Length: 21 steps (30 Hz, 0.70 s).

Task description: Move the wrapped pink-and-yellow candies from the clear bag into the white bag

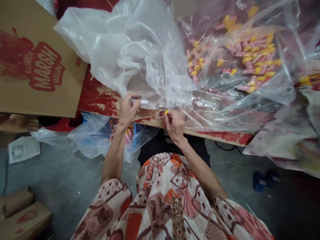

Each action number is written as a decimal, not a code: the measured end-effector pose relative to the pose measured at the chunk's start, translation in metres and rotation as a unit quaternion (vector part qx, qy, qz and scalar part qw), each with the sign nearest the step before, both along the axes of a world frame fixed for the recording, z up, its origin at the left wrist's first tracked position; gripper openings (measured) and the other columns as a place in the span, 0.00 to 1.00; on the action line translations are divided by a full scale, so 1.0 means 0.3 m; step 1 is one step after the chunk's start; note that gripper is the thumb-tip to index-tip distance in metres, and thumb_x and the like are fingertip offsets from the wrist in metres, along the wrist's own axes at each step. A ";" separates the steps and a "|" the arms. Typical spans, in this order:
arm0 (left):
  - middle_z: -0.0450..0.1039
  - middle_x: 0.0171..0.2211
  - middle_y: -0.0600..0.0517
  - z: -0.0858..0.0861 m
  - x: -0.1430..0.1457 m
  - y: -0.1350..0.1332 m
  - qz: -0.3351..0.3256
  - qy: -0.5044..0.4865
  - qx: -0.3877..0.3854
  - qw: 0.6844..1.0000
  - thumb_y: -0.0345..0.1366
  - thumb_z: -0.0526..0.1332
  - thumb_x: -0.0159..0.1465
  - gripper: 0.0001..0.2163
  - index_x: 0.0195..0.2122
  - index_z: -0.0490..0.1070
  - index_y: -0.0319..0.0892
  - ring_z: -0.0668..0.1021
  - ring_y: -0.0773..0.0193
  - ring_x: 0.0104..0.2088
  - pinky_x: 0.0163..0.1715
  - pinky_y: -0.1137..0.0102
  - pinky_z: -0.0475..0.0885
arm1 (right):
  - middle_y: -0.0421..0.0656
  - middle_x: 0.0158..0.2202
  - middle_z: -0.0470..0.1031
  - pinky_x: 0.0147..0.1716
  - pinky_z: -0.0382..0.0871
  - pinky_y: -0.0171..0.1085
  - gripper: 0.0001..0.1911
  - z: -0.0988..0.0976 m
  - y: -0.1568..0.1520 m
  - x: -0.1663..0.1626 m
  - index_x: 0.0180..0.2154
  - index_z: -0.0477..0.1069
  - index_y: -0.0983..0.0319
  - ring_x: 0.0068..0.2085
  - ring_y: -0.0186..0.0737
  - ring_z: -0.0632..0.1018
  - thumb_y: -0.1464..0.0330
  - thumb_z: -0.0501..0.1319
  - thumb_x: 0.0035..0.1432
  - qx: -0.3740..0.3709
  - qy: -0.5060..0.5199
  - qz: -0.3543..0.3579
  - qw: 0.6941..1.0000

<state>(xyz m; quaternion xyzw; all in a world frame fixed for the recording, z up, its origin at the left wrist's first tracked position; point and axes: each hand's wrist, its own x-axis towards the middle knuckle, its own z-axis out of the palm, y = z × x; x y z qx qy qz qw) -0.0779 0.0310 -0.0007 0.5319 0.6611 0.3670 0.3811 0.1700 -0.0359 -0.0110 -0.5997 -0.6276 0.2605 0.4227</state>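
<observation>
My left hand [128,108] is closed at the table's front edge, with a small shiny clear-and-white piece [144,101], like a wrapper or tube, sticking out past the fingertips. Motion blur hides exactly what kind of piece it is. To its right, my right hand [175,124] pinches a small yellow-ended piece [166,112] between thumb and finger, low over the table. Many pink pieces with yellow ends [260,60] lie in a heap beyond, on and under clear plastic sheeting [212,96]. A large whitish plastic bag [147,43] is spread in front of both hands.
A cardboard box [67,76] printed "MARSH MALLOW" stands at the left, with another person's hand [21,123] below it. Under my left forearm, a blue bin [135,135] lined with plastic holds similar pieces. Blue slippers [260,181] lie on the floor [230,173].
</observation>
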 end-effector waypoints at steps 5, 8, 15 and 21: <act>0.77 0.30 0.54 0.013 0.201 -0.239 0.022 -0.222 -0.048 0.974 0.49 0.71 0.70 0.16 0.47 0.75 0.42 0.81 0.64 0.29 0.32 0.71 0.78 | 0.40 0.32 0.78 0.36 0.75 0.39 0.22 0.005 0.016 -0.057 0.39 0.70 0.57 0.30 0.38 0.76 0.46 0.61 0.76 -0.141 0.204 -0.071 0.966; 0.75 0.29 0.55 0.001 0.240 -0.269 0.044 -0.240 -0.034 0.969 0.51 0.70 0.71 0.17 0.47 0.74 0.43 0.78 0.66 0.27 0.30 0.73 0.75 | 0.39 0.32 0.76 0.31 0.72 0.36 0.25 0.011 0.002 -0.087 0.39 0.69 0.56 0.29 0.37 0.74 0.42 0.62 0.73 -0.179 0.266 -0.063 0.945; 0.77 0.42 0.47 -0.007 0.257 -0.253 -0.043 0.063 0.097 0.992 0.46 0.62 0.79 0.11 0.45 0.72 0.44 0.82 0.58 0.45 0.49 0.65 0.80 | 0.50 0.47 0.81 0.44 0.77 0.40 0.19 0.037 -0.072 -0.007 0.46 0.78 0.59 0.46 0.44 0.83 0.56 0.53 0.82 -0.105 0.026 0.042 0.993; 0.77 0.52 0.39 0.011 0.292 -0.182 -0.234 0.307 0.049 0.921 0.34 0.52 0.81 0.09 0.48 0.72 0.42 0.83 0.53 0.47 0.51 0.63 0.79 | 0.55 0.51 0.84 0.56 0.78 0.46 0.19 -0.016 -0.059 0.169 0.51 0.81 0.61 0.53 0.50 0.84 0.67 0.51 0.80 -0.011 -0.122 -0.040 0.992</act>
